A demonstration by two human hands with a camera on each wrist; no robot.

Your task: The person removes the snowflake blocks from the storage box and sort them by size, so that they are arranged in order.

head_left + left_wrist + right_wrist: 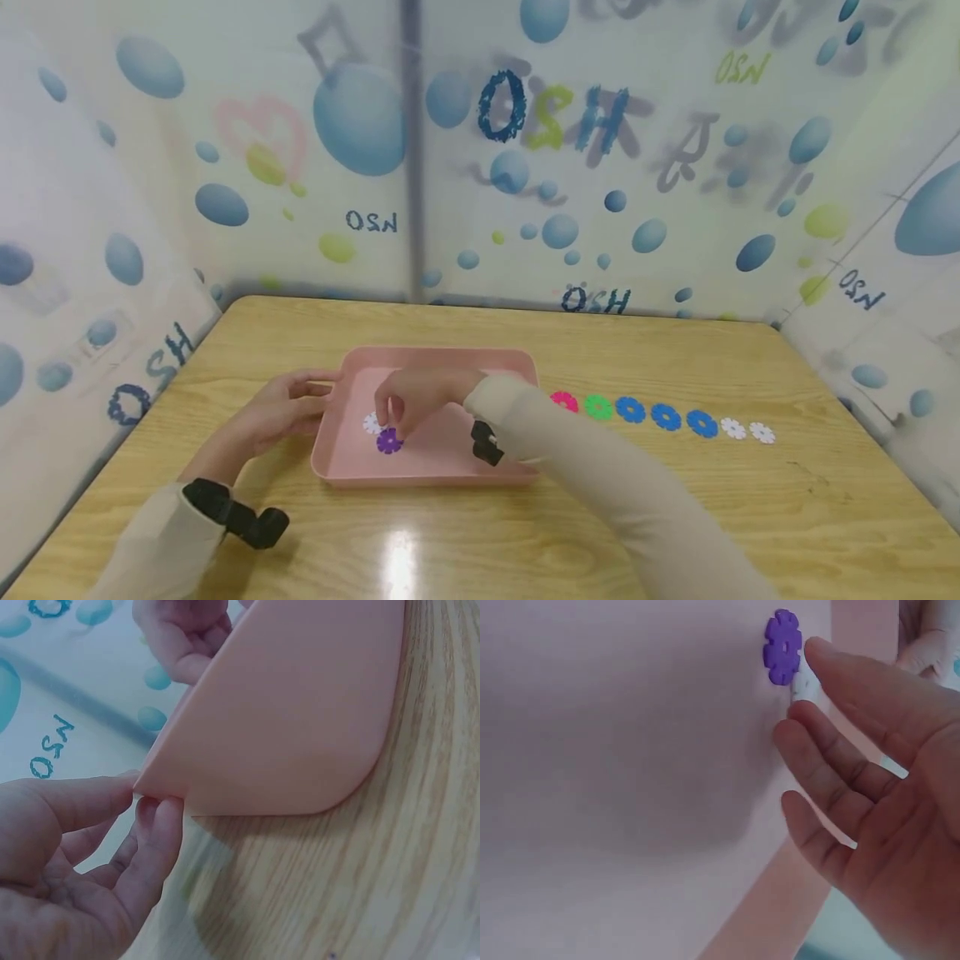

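Observation:
A shallow pink tray [427, 482] lies on the table. My left hand [281, 408] is at its left side, and in the left wrist view the thumb and fingers pinch the rim at a corner. Inside the tray, toward its left, lie a purple notched flower-shaped disc [387, 442] and a white one [372, 423], close together. My right hand [420, 398] reaches down over them. In the right wrist view its fingers are loosely bent beside the purple disc, thumb and forefinger apart, with the white disc [802, 684] partly hidden behind the fingertips.
Right of the tray, a row of notched discs runs along the wooden table [600, 517]: a pink disc [564, 402], a green disc [598, 407], three blue discs [666, 417] and two white discs [733, 428]. A patterned curtain [480, 208] stands behind the table.

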